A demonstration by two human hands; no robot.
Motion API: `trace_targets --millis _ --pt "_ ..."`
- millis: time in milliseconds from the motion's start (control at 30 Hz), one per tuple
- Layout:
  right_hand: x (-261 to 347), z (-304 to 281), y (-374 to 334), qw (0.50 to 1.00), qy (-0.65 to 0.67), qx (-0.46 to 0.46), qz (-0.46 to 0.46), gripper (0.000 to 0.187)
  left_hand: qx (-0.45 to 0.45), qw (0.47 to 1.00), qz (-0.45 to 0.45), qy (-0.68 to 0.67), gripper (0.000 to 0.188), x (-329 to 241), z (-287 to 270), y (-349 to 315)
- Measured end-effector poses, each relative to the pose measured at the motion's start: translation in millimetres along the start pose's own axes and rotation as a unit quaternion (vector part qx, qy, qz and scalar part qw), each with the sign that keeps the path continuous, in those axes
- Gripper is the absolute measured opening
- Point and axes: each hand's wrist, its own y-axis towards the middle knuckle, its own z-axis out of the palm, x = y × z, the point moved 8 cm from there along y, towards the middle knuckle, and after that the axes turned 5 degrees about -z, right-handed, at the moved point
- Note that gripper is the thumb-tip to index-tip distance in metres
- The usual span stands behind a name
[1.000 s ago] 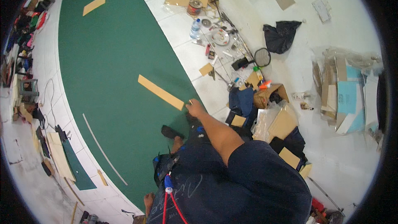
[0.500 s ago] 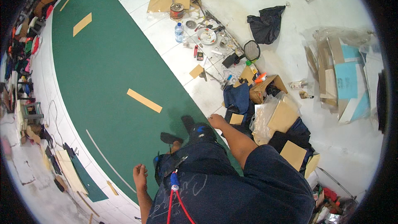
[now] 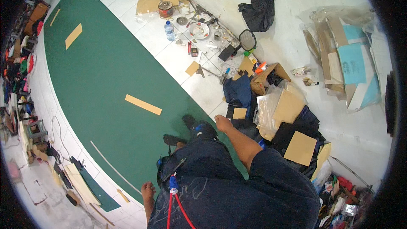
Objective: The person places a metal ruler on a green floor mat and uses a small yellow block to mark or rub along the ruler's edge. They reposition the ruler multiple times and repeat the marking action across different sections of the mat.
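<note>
My left hand (image 3: 148, 190) hangs low beside my body at the edge of the green sheet (image 3: 101, 76), its fingers loosely bent and a little apart, with nothing seen in it. Out to the other side, my right hand (image 3: 223, 123) is curled closed over the sheet's right edge, and no object shows in it. Both hands are raised off the floor. A tan strip (image 3: 143, 104) lies on the green sheet ahead of my feet. Farther up the sheet is another tan piece (image 3: 73, 36), and a long pale strip (image 3: 111, 164) curves along the left edge.
To my right lie dark cloth, an open cardboard box (image 3: 282, 74) and a tan sheet (image 3: 300, 148). Beyond them stand a water bottle (image 3: 169, 31), a plate (image 3: 199, 30) and small tools. Flattened cardboard (image 3: 352, 65) leans at the far right; clutter (image 3: 34, 129) lines the left.
My view has shifted, with most floor items now farther left and higher. My left hand sits lower in the picture; my right hand stays nearly in place, still curled.
</note>
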Motion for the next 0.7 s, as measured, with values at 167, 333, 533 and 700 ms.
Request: trace_targets --millis 167,333,533,700 --pt "13.7 5.4 -8.3 0.999 -0.02 0.023 0.025 0.044 -0.017 0.999 0.018 -0.036 0.034 -21.1 -5.0 1.9" --pt "18.8 9.6 -11.5 0.999 -0.02 0.042 -0.001 0.043 -0.021 0.998 0.03 -0.051 0.038 -44.2 -0.8 0.3" --pt "-12.3 7.6 -14.6 1.0 0.025 -0.01 0.014 0.043 -0.008 0.999 0.038 -0.02 0.038 -50.5 2.0 -0.5" --pt "-22.5 -3.0 -20.8 0.999 -0.012 -0.047 -0.024 0.048 0.037 0.997 0.066 0.007 0.034 -42.9 5.4 16.5"
